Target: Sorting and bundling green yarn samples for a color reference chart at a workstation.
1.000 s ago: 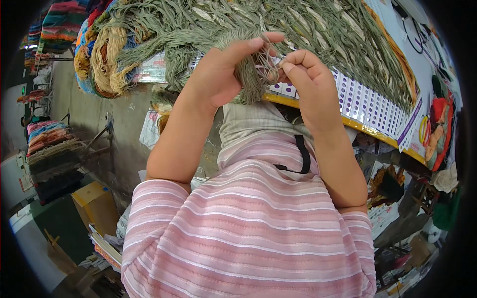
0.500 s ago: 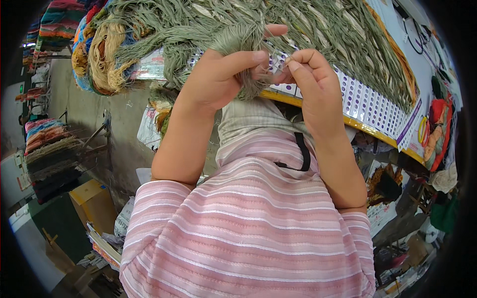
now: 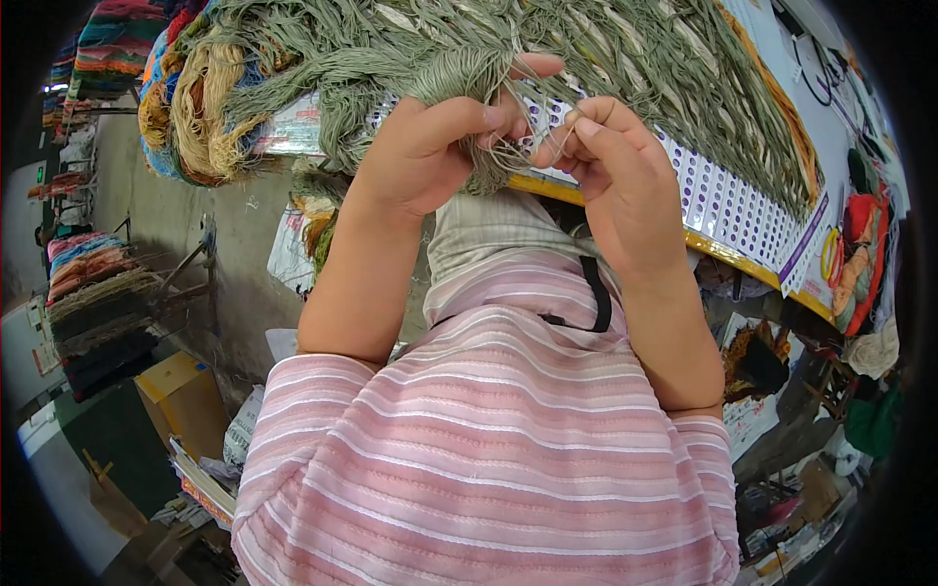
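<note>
A hank of grey-green yarn [image 3: 459,76] is looped over my left hand [image 3: 420,151], its strands running round the back of the fingers and hanging below them. The left thumb and fingers close on the strands. To its right, my right hand [image 3: 625,161] pinches a thin strand of the same yarn between thumb and forefinger, with other fingers curled in. Loose strands stretch between the two hands. Beneath and beyond them, a large spread of grey-green yarn [image 3: 625,59] lies across the table. The strand's end is too fine to make out.
Purple-dotted white sheeting [image 3: 728,186] covers the table, with a yellow front edge [image 3: 718,252]. Beige and multicoloured skeins [image 3: 210,98] hang at the left end. Red and orange yarn [image 3: 860,244] hangs at right. Racks of coloured yarn [image 3: 93,269] and a cardboard box [image 3: 181,400] stand at left.
My right hand has turned slightly, its fingers curling in more while still pinching a strand. Strands between the hands now show more separated. My left hand has barely moved.
</note>
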The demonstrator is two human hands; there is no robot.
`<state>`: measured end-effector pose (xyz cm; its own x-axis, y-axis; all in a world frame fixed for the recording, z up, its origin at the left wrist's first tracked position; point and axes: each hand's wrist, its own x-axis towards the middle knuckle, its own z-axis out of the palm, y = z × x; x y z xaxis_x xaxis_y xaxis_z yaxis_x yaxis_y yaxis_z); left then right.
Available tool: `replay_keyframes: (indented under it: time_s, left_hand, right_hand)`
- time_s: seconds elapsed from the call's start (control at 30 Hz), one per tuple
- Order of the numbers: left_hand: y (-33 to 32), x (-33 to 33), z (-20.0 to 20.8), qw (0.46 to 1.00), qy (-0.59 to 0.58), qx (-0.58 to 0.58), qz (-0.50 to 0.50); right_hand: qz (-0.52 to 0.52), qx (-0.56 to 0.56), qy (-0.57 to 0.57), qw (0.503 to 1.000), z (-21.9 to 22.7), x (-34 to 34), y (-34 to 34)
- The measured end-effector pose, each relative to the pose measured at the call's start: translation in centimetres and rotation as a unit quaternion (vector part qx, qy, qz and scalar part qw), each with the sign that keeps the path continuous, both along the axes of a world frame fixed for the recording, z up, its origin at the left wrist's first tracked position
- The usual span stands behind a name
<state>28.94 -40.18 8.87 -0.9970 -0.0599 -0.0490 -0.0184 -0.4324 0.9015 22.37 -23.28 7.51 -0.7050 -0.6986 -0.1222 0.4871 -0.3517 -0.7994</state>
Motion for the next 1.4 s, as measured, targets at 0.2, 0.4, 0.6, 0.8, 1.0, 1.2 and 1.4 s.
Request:
replay_keyframes:
  time_s: [0.2, 0.4, 0.6, 0.8, 1.0, 1.2, 1.4]
  left_hand:
    - [0.3, -0.3, 0.3, 1.000, 0.007, -0.018, 0.016]
    - [0.4, -0.4, 0.3, 0.999, 0.012, -0.022, 0.022]
    - [0.3, -0.4, 0.4, 0.999, 0.004, -0.023, 0.026]
    - [0.4, -0.4, 0.6, 0.999, 0.014, -0.031, 0.022]
    - [-0.2, -0.5, 0.3, 0.993, 0.045, -0.105, 0.025]
    - [-0.8, -1.2, 0.3, 0.987, 0.091, -0.132, 0.018]
    - [-0.4, -1.5, 0.8, 0.989, 0.086, -0.118, 0.025]
  right_hand:
    - [0.009, -0.003, 0.011, 1.000, 0.5, 0.1, 0.1]
    - [0.003, 0.005, 0.020, 1.000, 0.6, 0.1, 0.2]
    - [0.006, 0.005, 0.023, 1.000, 0.5, 0.0, 0.1]
    - [-0.006, 0.065, 0.052, 0.997, 1.0, 0.3, -0.8]
    - [0.010, 0.129, 0.140, 0.982, 0.7, -0.1, -1.1]
    - [-0.030, 0.041, 0.026, 0.998, 0.0, -0.8, -1.4]
    - [-0.025, 0.026, 0.010, 0.999, -0.5, -1.2, -1.5]
